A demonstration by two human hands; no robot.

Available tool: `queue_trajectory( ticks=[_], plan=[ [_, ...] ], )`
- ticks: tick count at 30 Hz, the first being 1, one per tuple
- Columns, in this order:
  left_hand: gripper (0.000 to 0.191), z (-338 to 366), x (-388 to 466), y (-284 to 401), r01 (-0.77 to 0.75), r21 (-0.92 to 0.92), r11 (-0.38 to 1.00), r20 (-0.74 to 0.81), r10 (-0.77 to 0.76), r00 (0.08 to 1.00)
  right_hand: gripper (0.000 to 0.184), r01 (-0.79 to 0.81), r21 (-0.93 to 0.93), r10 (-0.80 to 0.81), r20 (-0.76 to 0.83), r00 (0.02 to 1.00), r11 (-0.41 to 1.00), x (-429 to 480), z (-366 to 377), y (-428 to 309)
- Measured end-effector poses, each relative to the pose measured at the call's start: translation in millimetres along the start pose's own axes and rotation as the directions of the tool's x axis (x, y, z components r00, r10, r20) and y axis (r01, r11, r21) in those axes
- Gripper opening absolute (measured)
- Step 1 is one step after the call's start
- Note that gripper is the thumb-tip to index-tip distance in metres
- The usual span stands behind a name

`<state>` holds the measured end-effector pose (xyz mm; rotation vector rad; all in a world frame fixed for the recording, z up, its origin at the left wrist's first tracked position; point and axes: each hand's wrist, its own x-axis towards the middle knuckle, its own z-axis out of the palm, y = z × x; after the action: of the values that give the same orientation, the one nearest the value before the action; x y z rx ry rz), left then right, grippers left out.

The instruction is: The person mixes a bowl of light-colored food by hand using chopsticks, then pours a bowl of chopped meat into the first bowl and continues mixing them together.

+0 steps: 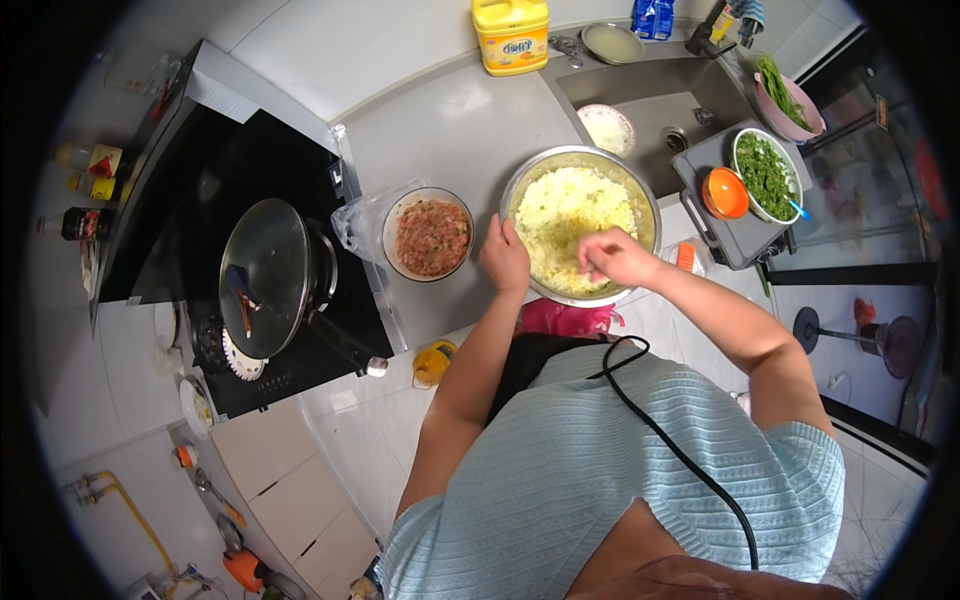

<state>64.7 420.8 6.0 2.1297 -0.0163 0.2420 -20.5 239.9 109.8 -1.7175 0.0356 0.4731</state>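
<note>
A large stainless steel bowl (pixel 649 196) stands at the counter's front edge, close before my body. Finely chopped pale yellow-green vegetable (pixel 574 193), which looks like cabbage, fills much of it, with a darker, blurred patch in the middle. My left hand (pixel 507 256) grips the bowl's left rim, thumb on top. Over the right part of the vegetable is my right hand (pixel 619 256), its fingers curled and pointing down. Whether those fingers hold anything is hidden. Left of the steel bowl, minced meat (pixel 433 238) with green bits lies in a smaller round bowl (pixel 388 247).
A lidded wok (pixel 262 277) sits on the black cooktop (pixel 352 319) at left. Beside the sink (pixel 645 90), a white bowl of chopped greens (pixel 763 169) and an orange bowl (pixel 725 193) rest on a grey surface (pixel 750 244). A yellow jug (pixel 511 37) stands against the wall.
</note>
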Motion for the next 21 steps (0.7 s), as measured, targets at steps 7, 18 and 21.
queue_trajectory(
  ticks=[7,18,21],
  plan=[
    [0.035,-7,0,18,0.054,-0.040,0.998,0.043,-0.052,0.998,0.020,0.168,-0.403,-0.320,-0.345,0.882,0.899,31,-85,17],
    [0.036,0,1,8,0.028,-0.009,1.000,0.025,-0.028,0.999,0.022,0.021,0.069,-0.013,-0.110,0.994,0.997,38,-17,-8],
    [0.036,-2,1,8,0.038,-0.020,0.999,0.048,-0.037,0.998,0.019,0.146,-0.076,-0.163,-0.353,0.921,0.986,52,-64,12]
  ],
)
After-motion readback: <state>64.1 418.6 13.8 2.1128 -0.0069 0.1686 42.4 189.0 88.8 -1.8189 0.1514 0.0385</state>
